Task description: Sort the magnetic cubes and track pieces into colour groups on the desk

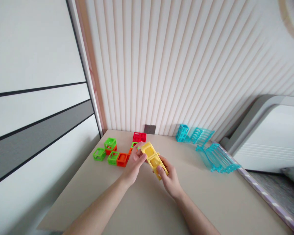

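A row of joined yellow cube blocks [153, 158] is held above the beige table [142, 199], tilted from upper left to lower right. My left hand [134, 163] grips its upper end. My right hand [170, 178] grips its lower end, thumb on the near side. Just behind my left hand lie green cube blocks [109, 143], orange cube blocks [122, 159] and a red cube block [139, 137]; a green piece is partly hidden by my fingers.
Turquoise plastic pieces [210, 153] lie in a line along the table's right back side. A grey wall socket [149, 129] sits low on the ribbed wall. A bed edge [267, 192] runs along the table's right side.
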The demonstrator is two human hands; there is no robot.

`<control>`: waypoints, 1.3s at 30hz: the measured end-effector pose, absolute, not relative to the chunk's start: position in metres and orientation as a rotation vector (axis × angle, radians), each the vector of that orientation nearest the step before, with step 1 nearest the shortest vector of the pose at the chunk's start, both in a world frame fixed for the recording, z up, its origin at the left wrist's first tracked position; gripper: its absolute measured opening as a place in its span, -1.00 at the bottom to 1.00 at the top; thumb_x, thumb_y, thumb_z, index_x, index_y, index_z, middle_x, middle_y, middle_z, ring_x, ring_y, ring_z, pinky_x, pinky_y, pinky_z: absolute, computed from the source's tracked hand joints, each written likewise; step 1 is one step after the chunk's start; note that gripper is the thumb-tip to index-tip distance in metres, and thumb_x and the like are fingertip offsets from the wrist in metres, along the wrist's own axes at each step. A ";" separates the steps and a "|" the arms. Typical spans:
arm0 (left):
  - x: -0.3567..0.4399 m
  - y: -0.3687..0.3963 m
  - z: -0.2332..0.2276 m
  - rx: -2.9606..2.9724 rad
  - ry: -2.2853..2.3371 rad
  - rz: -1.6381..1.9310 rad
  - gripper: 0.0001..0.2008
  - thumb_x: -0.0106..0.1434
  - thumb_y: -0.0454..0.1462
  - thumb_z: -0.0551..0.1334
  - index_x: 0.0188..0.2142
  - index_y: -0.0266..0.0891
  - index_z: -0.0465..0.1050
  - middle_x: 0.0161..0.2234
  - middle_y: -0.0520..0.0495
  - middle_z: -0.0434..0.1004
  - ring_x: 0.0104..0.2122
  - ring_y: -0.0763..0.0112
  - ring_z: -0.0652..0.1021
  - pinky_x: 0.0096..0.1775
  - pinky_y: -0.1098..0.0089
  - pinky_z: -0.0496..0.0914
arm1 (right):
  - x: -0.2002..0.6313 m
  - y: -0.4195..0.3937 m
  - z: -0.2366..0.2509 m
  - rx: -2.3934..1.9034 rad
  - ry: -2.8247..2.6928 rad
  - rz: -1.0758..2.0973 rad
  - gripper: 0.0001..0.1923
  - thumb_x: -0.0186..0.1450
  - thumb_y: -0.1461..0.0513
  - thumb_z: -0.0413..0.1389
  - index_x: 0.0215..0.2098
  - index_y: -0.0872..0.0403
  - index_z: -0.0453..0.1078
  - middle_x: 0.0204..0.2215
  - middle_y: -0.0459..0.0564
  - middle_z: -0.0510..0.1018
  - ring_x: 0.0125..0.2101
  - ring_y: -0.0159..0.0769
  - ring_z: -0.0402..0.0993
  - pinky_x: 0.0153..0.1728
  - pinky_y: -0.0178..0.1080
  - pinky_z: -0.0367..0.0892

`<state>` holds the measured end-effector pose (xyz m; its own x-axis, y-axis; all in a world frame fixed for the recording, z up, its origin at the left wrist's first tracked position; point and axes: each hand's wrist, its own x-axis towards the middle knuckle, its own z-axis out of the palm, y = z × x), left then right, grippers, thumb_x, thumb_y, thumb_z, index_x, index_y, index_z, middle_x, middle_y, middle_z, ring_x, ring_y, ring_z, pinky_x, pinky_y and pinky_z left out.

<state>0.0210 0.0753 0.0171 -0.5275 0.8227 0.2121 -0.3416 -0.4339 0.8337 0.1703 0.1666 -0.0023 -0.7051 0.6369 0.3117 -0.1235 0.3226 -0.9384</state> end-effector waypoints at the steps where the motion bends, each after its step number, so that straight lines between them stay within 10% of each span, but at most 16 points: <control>1: 0.020 0.075 0.018 0.847 0.972 1.981 -0.48 0.22 -0.10 0.38 0.11 -0.18 0.32 -0.08 -0.14 0.57 -0.08 0.21 0.57 -0.08 0.32 0.43 | 0.171 0.167 -0.001 -0.443 -1.916 1.420 -0.51 0.35 -0.04 0.10 0.10 0.08 0.33 -0.09 0.07 0.60 -0.17 -0.15 0.57 -0.20 -0.22 0.49; 11: 0.020 0.077 0.014 0.828 1.017 2.088 -0.57 0.14 -0.16 0.45 -0.05 -0.13 0.39 0.02 -0.13 0.55 0.06 0.16 0.53 0.09 0.21 0.36 | 0.175 0.178 0.003 -0.569 -1.936 1.029 -0.58 0.28 0.09 0.18 0.05 0.08 0.31 -0.19 0.05 0.59 -0.28 -0.20 0.54 -0.25 -0.25 0.45; 17: 0.014 0.077 0.015 0.826 1.253 2.073 -0.55 0.12 -0.06 0.43 -0.08 -0.25 0.49 -0.02 -0.22 0.59 0.00 0.06 0.58 0.04 0.16 0.44 | 0.178 0.183 -0.001 -0.543 -1.755 1.366 -0.53 0.30 0.00 0.08 0.05 0.10 0.39 -0.13 0.09 0.60 -0.20 -0.12 0.53 -0.21 -0.19 0.45; 23: 0.017 0.072 0.015 0.915 1.381 1.927 -0.64 0.19 -0.01 0.36 -0.21 -0.26 0.52 -0.27 -0.16 0.64 -0.23 0.13 0.64 -0.11 0.18 0.50 | 0.171 0.185 -0.007 -0.563 -1.519 1.747 -0.62 0.22 0.00 0.00 -0.33 0.11 0.47 -0.48 0.00 0.56 -0.47 -0.18 0.46 -0.42 -0.19 0.41; 31: 0.022 0.064 0.016 1.404 1.522 1.856 -0.71 0.33 -0.07 0.22 -0.06 -0.16 0.53 -0.09 -0.20 0.53 -0.04 0.06 0.54 0.03 0.14 0.43 | 0.174 0.174 0.017 -0.398 -1.451 1.985 -0.51 0.21 0.08 -0.07 -0.04 0.13 0.47 -0.25 0.11 0.63 -0.36 -0.10 0.55 -0.39 -0.16 0.43; 39: 0.017 0.058 0.012 1.862 1.821 1.600 -0.68 0.33 -0.04 0.20 -0.08 -0.16 0.54 -0.18 -0.21 0.51 -0.16 0.13 0.52 -0.07 0.25 0.42 | 0.175 0.168 0.006 -0.470 -1.478 2.024 -0.51 0.29 -0.13 -0.12 -0.10 0.03 0.36 -0.46 -0.01 0.58 -0.58 -0.21 0.47 -0.55 -0.24 0.33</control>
